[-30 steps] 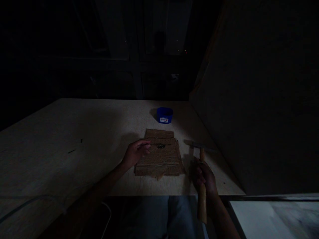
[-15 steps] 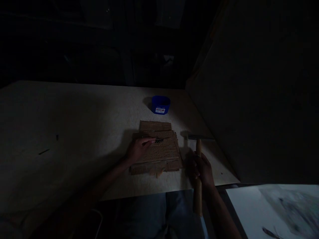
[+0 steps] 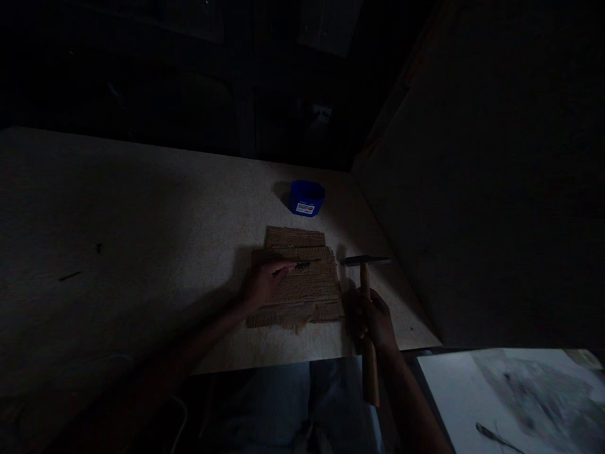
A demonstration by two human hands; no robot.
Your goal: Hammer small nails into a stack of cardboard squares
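Layered brown corrugated cardboard (image 3: pixel 302 291), dotted with small marks, lies in front of me. My left hand (image 3: pixel 265 282) rests over its left side, thumb and finger pinched at the near end of a small dark toothed piece (image 3: pixel 303 265). Dim light keeps me from telling exactly what kind of piece it is. To the right of the cardboard, my right hand (image 3: pixel 377 318) is wrapped round the wooden handle of a hammer (image 3: pixel 370 372). The dark metal head is up, away from my body, and apart from the cardboard.
A blue plastic tub (image 3: pixel 307 198) with a white label stands behind the cardboard on the pale table (image 3: pixel 189 208). Two small dark bits lie at the left, one a thin nail-like piece (image 3: pixel 70 276). A dark panel (image 3: pixel 472 208) borders the right side. A white sheet (image 3: pixel 454 391) lies lower right.
The hammer and my right hand have shifted slightly left, towards the cardboard. My left hand stays pinched at the dark piece. The camera view has turned a little.
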